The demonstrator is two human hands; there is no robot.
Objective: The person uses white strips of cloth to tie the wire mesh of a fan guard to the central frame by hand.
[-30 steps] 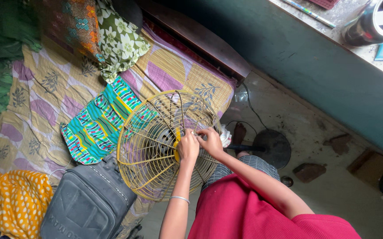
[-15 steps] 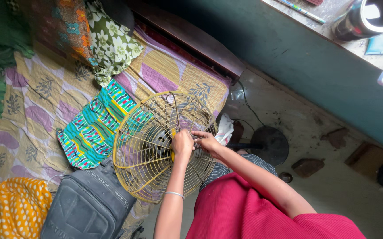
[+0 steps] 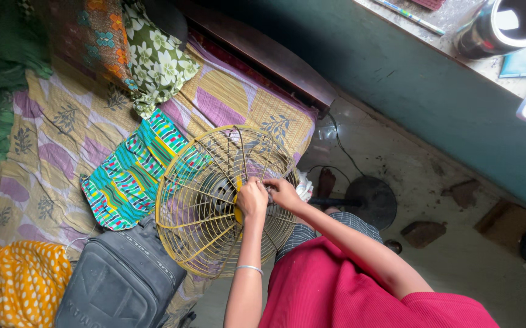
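Fan guard (image 3: 205, 209), round, yellow wire, tilted over the bed's edge, grey motor hub (image 3: 221, 193) behind its centre. Left hand (image 3: 252, 199) curled at the guard's middle, fingers closed on the wires beside a yellow clip; bangle on that wrist. Right hand (image 3: 283, 191) just right of it, fingers pinched at the same spot; what they grip too small to tell. Bright striped cloth (image 3: 130, 176) left of the guard, grey bag (image 3: 120, 279) below it. Round fan base (image 3: 373, 200) on the floor to the guard's right.
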